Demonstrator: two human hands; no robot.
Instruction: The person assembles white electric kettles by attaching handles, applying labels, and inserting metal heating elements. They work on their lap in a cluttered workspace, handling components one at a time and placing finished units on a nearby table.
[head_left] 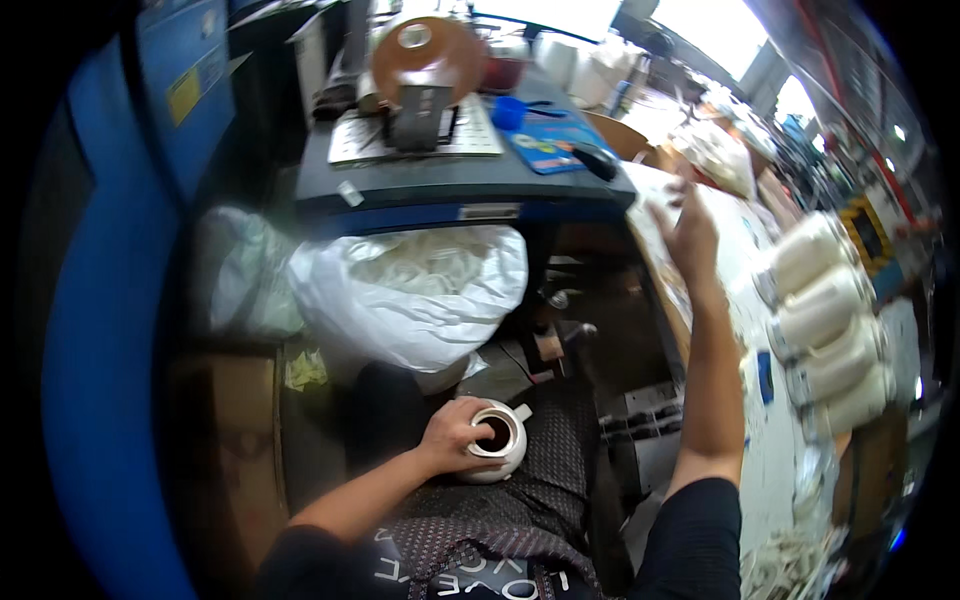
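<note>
A white pitcher-like vessel [514, 462] with a round dark mouth and a short handle or spout rests on my lap. My left hand [458, 437] is closed on it, with the thumb hooked over the rim into the opening. Far out to the right, my right hand [688, 232] is raised above the edge of a long white table [735, 235]. Motion blurs it, but its fingers look apart, and I see nothing held in them. Several similar white vessels [822, 318] lie side by side on the right part of that table.
Ahead stands a dark desk [420, 185] with a keyboard [350, 140], a blue cup [509, 113] and a black mouse [596, 160]. Below it sits a large white sack [400, 310] of pale scraps. A blue cabinet [100, 300] stands left; a cardboard box [235, 430] is beside me.
</note>
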